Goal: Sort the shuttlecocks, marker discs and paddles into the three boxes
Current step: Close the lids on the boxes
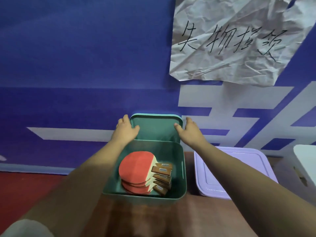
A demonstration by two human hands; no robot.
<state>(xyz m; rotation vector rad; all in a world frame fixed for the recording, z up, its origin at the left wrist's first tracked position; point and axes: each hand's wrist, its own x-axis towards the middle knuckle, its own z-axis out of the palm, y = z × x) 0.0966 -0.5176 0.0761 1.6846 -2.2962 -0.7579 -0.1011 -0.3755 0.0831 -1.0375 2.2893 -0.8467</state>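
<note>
On the brown wooden table stands a green box without cover, and inside it lie the paddles. They are in a stack, several of them, the red faces to the left and the wooden handles to the right, spread a little like a fan. The green lid of this box is held upright at the far rim of the box, with its inner side turned to the camera. The left hand grips the left edge of the lid: the thumb lies on the inner face and the other fingers go around the edge to the back. The right hand grips the right edge in the same way, thumb in front and fingers behind. Just beside the green box, on the right, stands a purple box with its lid on. Further to the right, at the border of the view, is a white box, seen only in part. Behind all is a blue wall with white shapes, and a crumpled paper with handwritten characters hangs on it.
</note>
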